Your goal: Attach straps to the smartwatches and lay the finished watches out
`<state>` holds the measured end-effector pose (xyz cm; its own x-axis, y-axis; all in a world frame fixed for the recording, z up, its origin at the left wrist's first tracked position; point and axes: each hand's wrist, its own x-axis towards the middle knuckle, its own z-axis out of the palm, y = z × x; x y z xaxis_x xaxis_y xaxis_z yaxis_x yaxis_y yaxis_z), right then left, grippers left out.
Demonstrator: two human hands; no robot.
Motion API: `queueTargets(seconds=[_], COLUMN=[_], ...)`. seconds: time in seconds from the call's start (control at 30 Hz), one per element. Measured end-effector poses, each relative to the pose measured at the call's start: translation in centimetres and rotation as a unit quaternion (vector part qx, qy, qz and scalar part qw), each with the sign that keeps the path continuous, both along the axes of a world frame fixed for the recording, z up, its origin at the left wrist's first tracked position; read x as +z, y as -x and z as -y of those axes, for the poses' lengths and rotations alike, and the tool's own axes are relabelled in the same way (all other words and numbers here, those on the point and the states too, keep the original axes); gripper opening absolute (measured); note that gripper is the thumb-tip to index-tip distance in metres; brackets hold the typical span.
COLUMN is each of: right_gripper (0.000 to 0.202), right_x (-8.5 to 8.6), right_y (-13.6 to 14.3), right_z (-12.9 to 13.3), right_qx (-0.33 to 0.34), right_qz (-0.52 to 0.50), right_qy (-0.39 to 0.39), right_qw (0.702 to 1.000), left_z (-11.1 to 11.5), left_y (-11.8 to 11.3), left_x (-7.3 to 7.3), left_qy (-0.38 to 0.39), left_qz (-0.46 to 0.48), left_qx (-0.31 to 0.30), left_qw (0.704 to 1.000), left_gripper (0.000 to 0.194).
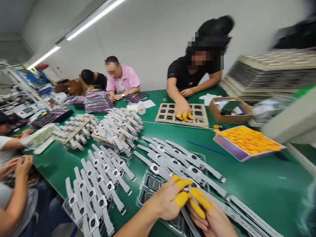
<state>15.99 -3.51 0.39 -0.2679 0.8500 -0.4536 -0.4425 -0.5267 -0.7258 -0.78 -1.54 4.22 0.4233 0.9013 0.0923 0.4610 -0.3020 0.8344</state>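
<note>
Both hands pinch one grey watch at lower centre of the frame.
Left hand [168, 200] and right hand [209, 217] — capped fingers [181, 198] closed on the watch [191, 190] — best kept low over the bench [259, 184], gripping lightly.

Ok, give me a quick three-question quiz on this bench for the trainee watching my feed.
1. True or false: both the left hand and the right hand wear yellow finger cots.
2. What do the two hands pinch between them? A) a blue stick B) a grey watch C) a cardboard box
3. Fill in: the purple tray on the green table is heaped with loose ____ finger cots.

Key:
1. True.
2. B, a grey watch, over a clear plastic tray.
3. Yellow.
</note>
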Motion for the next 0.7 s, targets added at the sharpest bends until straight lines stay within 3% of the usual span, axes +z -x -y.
queueTargets(seconds=[0.1, 0.27, 0.37, 0.5, 0.6, 0.7], right_gripper=[0.058, 0.048, 0.044, 0.044, 0.048, 0.04], right_x=[0.9, 2.2, 3.0, 4.0, 4.6, 5.2], right_y=[0.7, 0.8, 0.6, 0.4, -0.3, -1.6], right_z=[-0.5, -0.8, -0.9, -1.2, -1.3, -1.3], right_qx=[-0.007, 0.041, 0.054, 0.066, 0.067, 0.085], right_qz=[0.01, 0.045, 0.047, 0.036, 0.091, 0.255], right_qy=[0.026, 0.035, 0.021, -0.01, -0.105, -0.253], right_qw=[1.0, 0.998, 0.997, 0.997, 0.988, 0.929], left_z=[0.0, -0.1, -0.4, -0.7, -0.6, -0.6], left_y=[0.3, 0.6, 0.9, 1.2, 1.8, 3.4], left_x=[0.6, 0.1, 0.2, 0.6, 0.8, 1.4], left_qy=[0.001, -0.066, -0.063, 0.004, 0.036, 0.043], left_qz=[-0.038, -0.157, -0.128, -0.034, -0.004, -0.028], left_qx=[-0.001, -0.023, -0.033, -0.037, -0.025, 0.006], left_qw=[0.999, 0.985, 0.989, 0.999, 0.999, 0.999], left_gripper=[0.044, 0.041, 0.038, 0.039, 0.048, 0.053])
